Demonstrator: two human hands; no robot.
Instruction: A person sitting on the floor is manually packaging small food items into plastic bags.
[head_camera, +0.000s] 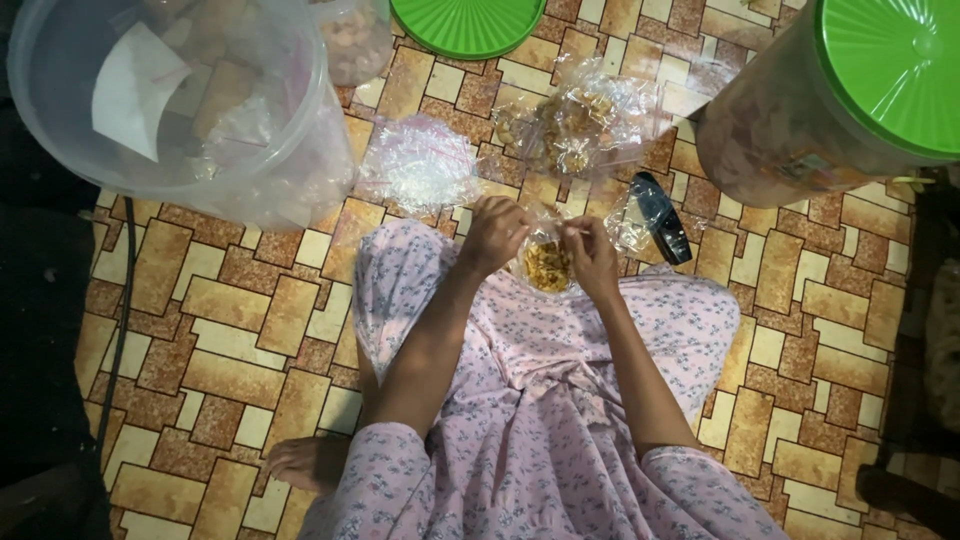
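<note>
Fingers of left hand (492, 235) and right hand (592, 255) pinch a small snack bag (546, 264); filled bags (570, 125) lie at twelve o'clock.

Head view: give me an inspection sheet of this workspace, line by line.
Surface: patterned tile floor, person seated on it.
Job's things: small clear bag of yellowish snack, held in the lap by both hands.
Clutter: pile of filled clear bags; loose plastic; clear tub; green-lidded container; green lid; dark object.
Grippers: left hand and right hand pinch the bag's top.
Cables: black cable along the left edge.
Surroundings: dark, unclear at both sides.
</note>
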